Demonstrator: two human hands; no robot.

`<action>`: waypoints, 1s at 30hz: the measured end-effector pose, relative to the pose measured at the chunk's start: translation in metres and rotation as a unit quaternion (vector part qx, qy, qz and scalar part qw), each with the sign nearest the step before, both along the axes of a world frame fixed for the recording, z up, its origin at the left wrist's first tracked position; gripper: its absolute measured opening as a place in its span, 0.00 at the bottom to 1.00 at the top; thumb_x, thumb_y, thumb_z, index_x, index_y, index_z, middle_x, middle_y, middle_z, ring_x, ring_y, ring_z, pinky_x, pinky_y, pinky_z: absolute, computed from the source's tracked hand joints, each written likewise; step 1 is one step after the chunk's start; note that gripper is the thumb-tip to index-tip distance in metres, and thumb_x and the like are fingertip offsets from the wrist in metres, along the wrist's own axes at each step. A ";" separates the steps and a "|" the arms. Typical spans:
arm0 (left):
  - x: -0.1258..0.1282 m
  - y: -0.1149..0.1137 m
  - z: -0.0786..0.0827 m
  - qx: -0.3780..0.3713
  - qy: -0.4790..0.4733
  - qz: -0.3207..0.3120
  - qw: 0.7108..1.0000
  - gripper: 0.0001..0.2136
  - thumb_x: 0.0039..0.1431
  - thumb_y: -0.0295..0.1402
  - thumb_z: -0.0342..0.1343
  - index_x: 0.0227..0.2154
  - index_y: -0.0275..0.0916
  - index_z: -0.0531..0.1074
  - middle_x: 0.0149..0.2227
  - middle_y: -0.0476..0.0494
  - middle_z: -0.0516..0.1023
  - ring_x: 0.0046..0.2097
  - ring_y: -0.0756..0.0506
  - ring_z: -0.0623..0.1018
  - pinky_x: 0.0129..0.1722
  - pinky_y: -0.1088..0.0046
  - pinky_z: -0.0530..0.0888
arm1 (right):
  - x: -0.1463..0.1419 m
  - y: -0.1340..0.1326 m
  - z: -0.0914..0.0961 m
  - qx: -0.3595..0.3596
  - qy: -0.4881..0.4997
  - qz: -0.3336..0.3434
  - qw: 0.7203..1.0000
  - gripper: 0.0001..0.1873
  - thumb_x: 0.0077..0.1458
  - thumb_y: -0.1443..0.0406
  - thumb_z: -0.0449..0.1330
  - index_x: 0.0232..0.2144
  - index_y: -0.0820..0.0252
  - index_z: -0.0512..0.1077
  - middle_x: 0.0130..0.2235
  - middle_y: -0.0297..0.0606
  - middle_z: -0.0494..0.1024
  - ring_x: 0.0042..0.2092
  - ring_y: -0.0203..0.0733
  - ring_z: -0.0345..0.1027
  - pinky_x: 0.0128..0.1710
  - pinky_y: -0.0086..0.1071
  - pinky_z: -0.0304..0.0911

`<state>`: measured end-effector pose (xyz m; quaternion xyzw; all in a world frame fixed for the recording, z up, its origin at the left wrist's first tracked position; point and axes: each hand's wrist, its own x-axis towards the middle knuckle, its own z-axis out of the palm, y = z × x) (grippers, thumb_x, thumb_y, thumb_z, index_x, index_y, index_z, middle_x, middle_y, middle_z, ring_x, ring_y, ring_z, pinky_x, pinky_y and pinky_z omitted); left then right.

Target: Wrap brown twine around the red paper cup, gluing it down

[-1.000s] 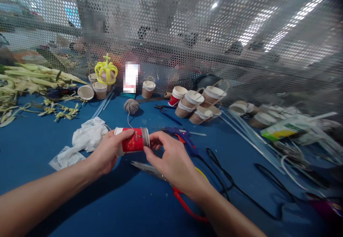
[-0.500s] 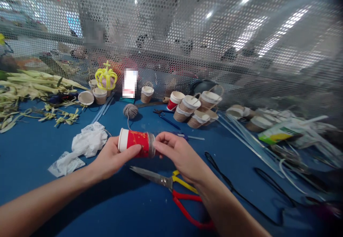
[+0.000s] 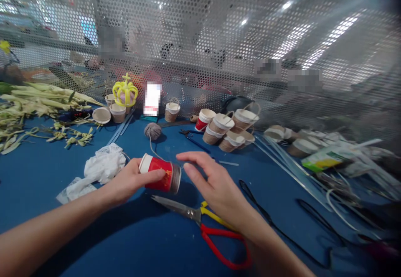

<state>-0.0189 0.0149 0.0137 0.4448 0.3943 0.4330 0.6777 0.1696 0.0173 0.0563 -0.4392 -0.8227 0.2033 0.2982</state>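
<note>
My left hand (image 3: 133,181) is closed around a red and white paper cup (image 3: 158,174) that lies on its side in the air, its white rim toward the left. Grey-brown yarn (image 3: 176,179) is wound in a band round the cup's narrower right end. A strand runs back from the cup to a ball of grey yarn (image 3: 153,131) on the table. My right hand (image 3: 208,176) is just right of the cup, thumb and forefinger apart, with nothing visible between them. Below it lie large scissors (image 3: 194,214) with one yellow and one red handle.
Twine-wrapped cups (image 3: 230,139) stand behind on the blue table (image 3: 125,243), beside pliers (image 3: 192,137). White lace cloth (image 3: 105,164) lies left, dry stalks (image 3: 37,97) far left. Clear strips (image 3: 291,172) and a black cord (image 3: 257,197) lie right. A perforated metal screen (image 3: 194,26) closes the back.
My right hand has come away from the cup's end, and its fingers have spread. The cup has tilted, its wound end now lower and more of the yarn band showing.
</note>
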 end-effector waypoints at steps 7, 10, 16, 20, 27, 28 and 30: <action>0.006 -0.003 -0.001 0.013 0.044 -0.003 0.999 0.08 0.45 0.35 0.60 0.24 0.34 0.74 0.22 0.49 0.74 0.24 0.52 0.68 0.26 0.78 0.64 | -0.014 -0.005 -0.006 -0.103 0.043 0.109 0.988 0.17 0.60 0.64 0.41 0.46 0.57 0.64 0.51 0.39 0.65 0.53 0.38 0.56 0.55 0.39 0.50; 0.008 -0.002 -0.004 0.004 0.036 0.016 0.999 0.08 0.44 0.35 0.59 0.22 0.34 0.73 0.21 0.49 0.73 0.23 0.53 0.68 0.24 0.79 0.62 | -0.017 -0.007 -0.007 -0.124 0.061 0.123 0.983 0.17 0.60 0.64 0.41 0.47 0.57 0.63 0.52 0.39 0.64 0.54 0.38 0.55 0.55 0.40 0.49; 0.005 0.000 -0.011 -0.043 0.042 0.051 0.997 0.09 0.45 0.36 0.59 0.22 0.34 0.70 0.19 0.49 0.73 0.21 0.52 0.68 0.25 0.78 0.63 | 0.000 0.008 -0.002 -0.077 0.067 -0.004 0.995 0.14 0.56 0.62 0.48 0.42 0.60 0.66 0.43 0.40 0.72 0.44 0.39 0.66 0.45 0.36 0.60; 0.003 0.002 -0.012 -0.027 0.069 0.061 0.995 0.10 0.45 0.36 0.59 0.20 0.34 0.70 0.19 0.50 0.73 0.22 0.52 0.68 0.24 0.78 0.62 | 0.040 0.035 -0.004 -0.023 0.015 -0.204 0.979 0.13 0.50 0.59 0.54 0.36 0.62 0.67 0.37 0.41 0.73 0.34 0.40 0.68 0.35 0.34 0.64; 0.001 0.005 -0.010 -0.018 0.094 0.088 0.992 0.10 0.45 0.36 0.58 0.20 0.34 0.70 0.19 0.51 0.71 0.22 0.52 0.66 0.24 0.78 0.61 | 0.090 0.053 -0.042 -0.113 -0.156 -0.235 0.953 0.08 0.36 0.62 0.62 0.16 0.58 0.66 0.19 0.35 0.70 0.23 0.40 0.64 0.24 0.32 0.58; 0.001 0.005 -0.009 -0.016 0.095 0.087 0.992 0.10 0.45 0.36 0.58 0.20 0.34 0.70 0.19 0.50 0.71 0.21 0.52 0.66 0.24 0.78 0.61 | 0.090 0.053 -0.047 -0.124 -0.160 -0.228 0.953 0.09 0.35 0.63 0.62 0.14 0.58 0.65 0.18 0.33 0.68 0.22 0.39 0.63 0.23 0.32 0.57; 0.001 0.005 -0.008 -0.014 0.092 0.083 0.992 0.09 0.45 0.36 0.58 0.20 0.34 0.70 0.19 0.50 0.71 0.22 0.52 0.66 0.24 0.77 0.61 | 0.087 0.055 -0.055 -0.133 -0.157 -0.233 0.950 0.09 0.35 0.67 0.61 0.13 0.58 0.63 0.17 0.32 0.66 0.22 0.38 0.62 0.24 0.32 0.56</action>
